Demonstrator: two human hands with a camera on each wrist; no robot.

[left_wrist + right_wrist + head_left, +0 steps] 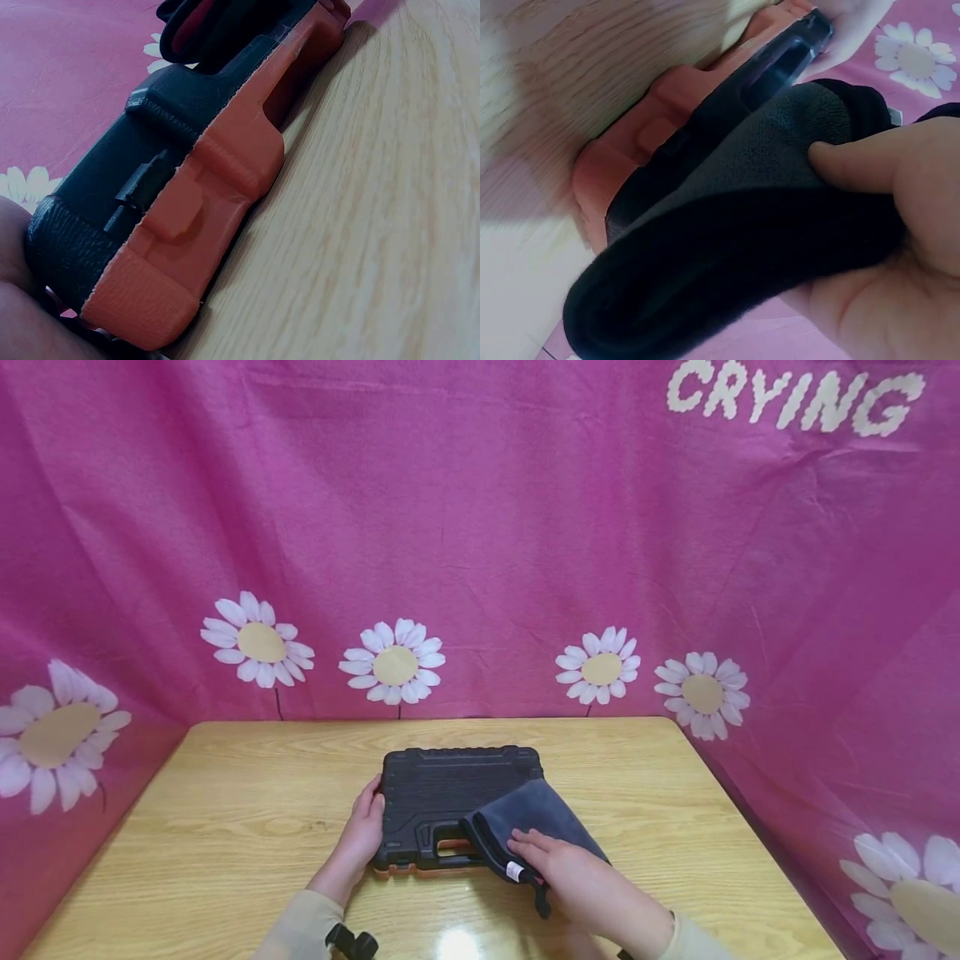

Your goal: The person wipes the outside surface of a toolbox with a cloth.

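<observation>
A black plastic carrying case [457,781] with an orange underside [214,161] lies on the wooden table, its handle cut-out toward me. My left hand [363,831] holds the case at its left side, with fingers at the near corner in the left wrist view. Over the case's right front part lies a folded dark grey cloth [525,814] with black edging and a small white tag [514,871]. My right hand [577,877] grips this cloth; its thumb [855,165] presses on top while the other fingers are mostly hidden beneath.
Light wooden table top [262,810] surrounds the case. A pink curtain [487,543] printed with white daisies hangs behind the table and along both sides. A short black cord end [542,902] dangles from the cloth near my right hand.
</observation>
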